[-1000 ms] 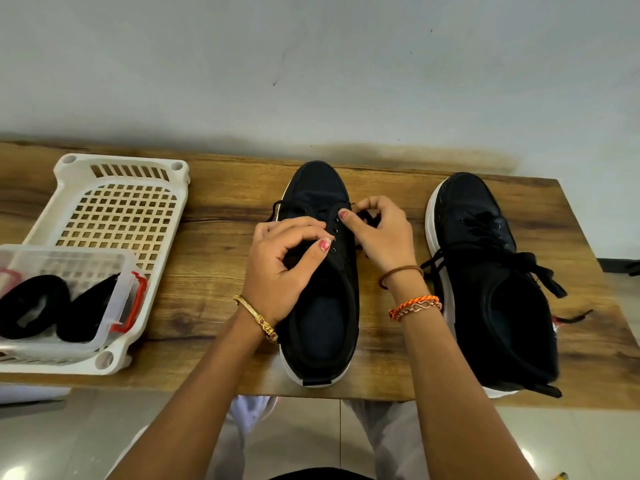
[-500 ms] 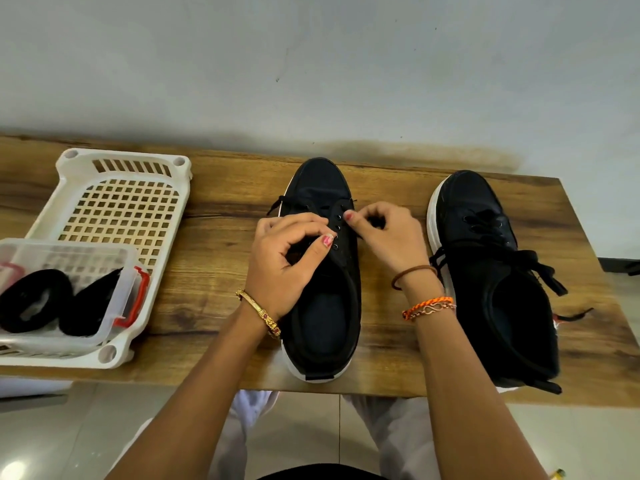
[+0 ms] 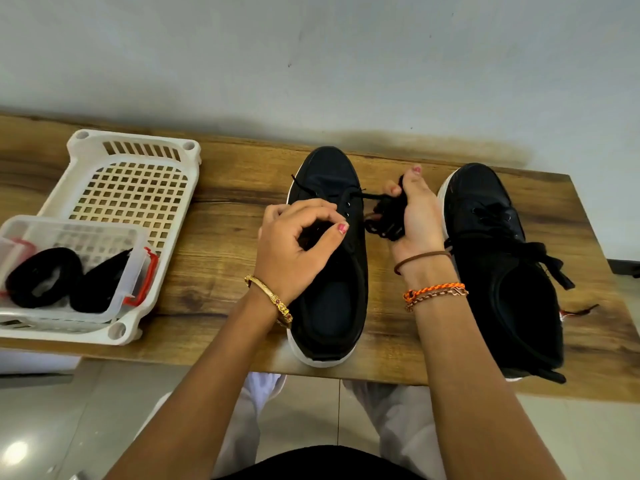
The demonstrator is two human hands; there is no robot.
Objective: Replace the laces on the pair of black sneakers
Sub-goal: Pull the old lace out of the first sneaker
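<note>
On the wooden counter (image 3: 214, 237) two black sneakers stand side by side, toes toward the wall at twelve o'clock. The left sneaker (image 3: 329, 271) sits at the centre, its upper eyelets bare, which suggests its lace is only part-way through the rows. The left hand (image 3: 294, 244) rests on this sneaker's nine o'clock side with its fingers curled, thumb and forefinger tips meeting near the eyelets; whether they pinch a lace end I cannot tell, but the pose looks meant to steady the upper while the lace runs. The right hand (image 3: 415, 216), just at three o'clock of that sneaker, is turned palm inward and closed round a bunched black lace (image 3: 384, 216); a strand leads from the bundle back to the low eyelets near the toe, so the bunching probably keeps the slack gathered and out of the way. The right sneaker (image 3: 498, 265) lies further toward three o'clock, laced, its loose ends trailing over the collar. At nine o'clock a white plastic basket (image 3: 135, 168) holds a clear tub with red clips (image 3: 138, 258), in which lie two coiled black laces (image 3: 45, 275), kept within reach, by my judgement, for the coming swap.
</note>
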